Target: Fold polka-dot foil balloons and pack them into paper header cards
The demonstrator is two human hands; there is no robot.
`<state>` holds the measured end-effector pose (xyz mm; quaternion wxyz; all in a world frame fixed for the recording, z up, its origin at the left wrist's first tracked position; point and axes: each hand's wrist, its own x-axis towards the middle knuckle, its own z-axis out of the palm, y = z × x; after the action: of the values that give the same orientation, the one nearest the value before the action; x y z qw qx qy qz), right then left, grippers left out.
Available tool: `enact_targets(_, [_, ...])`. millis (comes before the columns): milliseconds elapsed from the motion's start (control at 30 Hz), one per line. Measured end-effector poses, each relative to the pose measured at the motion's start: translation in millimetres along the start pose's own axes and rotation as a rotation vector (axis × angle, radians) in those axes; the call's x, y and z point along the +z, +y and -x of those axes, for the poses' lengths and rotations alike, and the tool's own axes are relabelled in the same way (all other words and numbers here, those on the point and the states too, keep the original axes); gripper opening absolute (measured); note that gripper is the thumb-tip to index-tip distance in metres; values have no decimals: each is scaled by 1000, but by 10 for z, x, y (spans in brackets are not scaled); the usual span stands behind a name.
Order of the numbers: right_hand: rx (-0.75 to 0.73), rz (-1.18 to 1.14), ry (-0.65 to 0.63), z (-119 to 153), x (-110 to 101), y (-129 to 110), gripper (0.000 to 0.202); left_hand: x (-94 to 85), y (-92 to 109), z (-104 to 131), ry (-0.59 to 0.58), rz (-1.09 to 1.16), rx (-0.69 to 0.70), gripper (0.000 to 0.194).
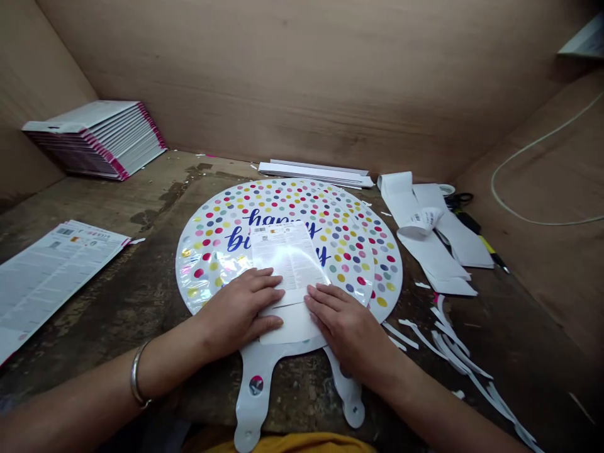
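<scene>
Flat foil balloons [212,251], round with coloured dots and dark blue "happy birthday" lettering, lie stacked with their tails towards me. Across the top one is a printed paper sheet [287,251] with small text, partly over a plain white card [292,324]. My left hand [243,308] rests on the left edge of these papers, fingers stretched out. On their right edge lies my right hand [342,321], palm down with fingers extended. A lower balloon pokes out to the right, and its tail [348,393] shows below my right hand.
A stack of white packets [108,135] with pink edges stands back left. Printed sheets [51,270] lie at left. White strips [316,173] sit behind the balloons. At right are curled label paper [419,220], scissors [457,200], a yellow-black cutter [491,251] and paper scraps [453,352].
</scene>
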<state>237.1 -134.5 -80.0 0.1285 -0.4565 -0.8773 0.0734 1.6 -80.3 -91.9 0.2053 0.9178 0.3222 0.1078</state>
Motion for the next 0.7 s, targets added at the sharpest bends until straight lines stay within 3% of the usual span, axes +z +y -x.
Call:
enact_targets(200, [116, -118, 104, -173, -111, -59, 18, 57, 9, 127, 79, 16, -54, 35])
enact_targets(400, [126, -245, -52, -408, 43, -127, 9, 84, 34, 126, 144, 39, -132, 39])
enact_targets(700, [41, -247, -73, -406, 91, -117, 20, 38, 39, 103, 110, 58, -160, 41])
